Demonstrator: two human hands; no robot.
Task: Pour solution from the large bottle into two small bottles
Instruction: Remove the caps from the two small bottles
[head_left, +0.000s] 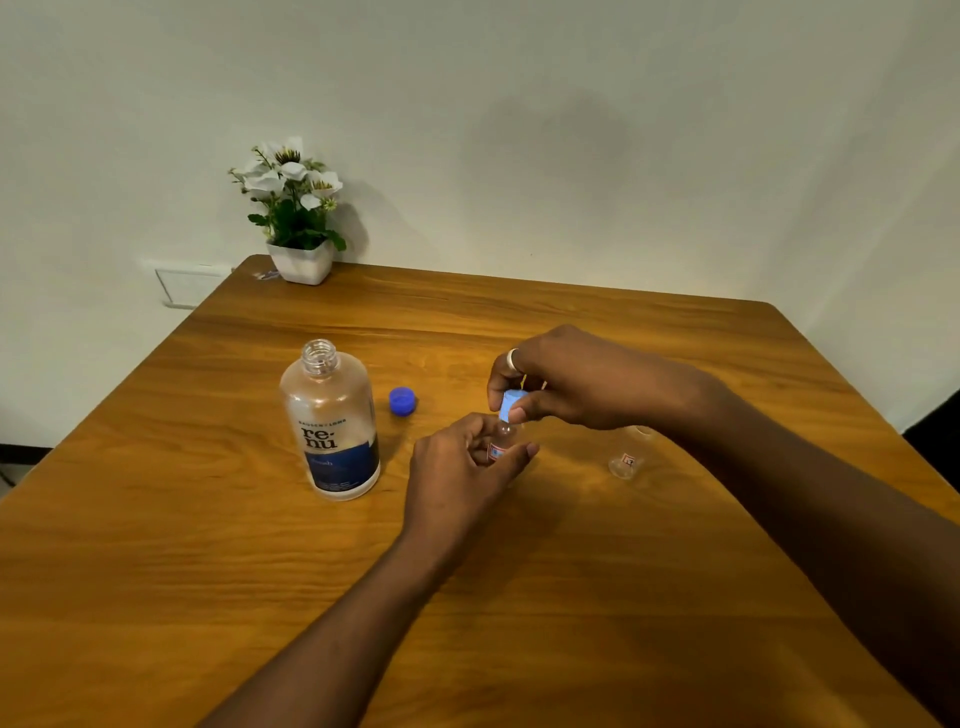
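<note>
The large clear bottle (332, 421) with a blue "renu" label stands uncapped on the wooden table (208, 545), left of centre. Its blue cap (402, 401) lies just to its right. My left hand (462, 467) grips a small clear bottle (500, 441) upright near the table's middle. My right hand (582, 382) pinches a light blue cap (511, 402) right above that bottle's neck. A second small clear bottle (628, 457) stands uncapped further right, partly hidden behind my right forearm.
A white pot of artificial white flowers (298, 218) sits at the far left corner of the table against the wall. A wall socket plate (189, 286) is beside that corner.
</note>
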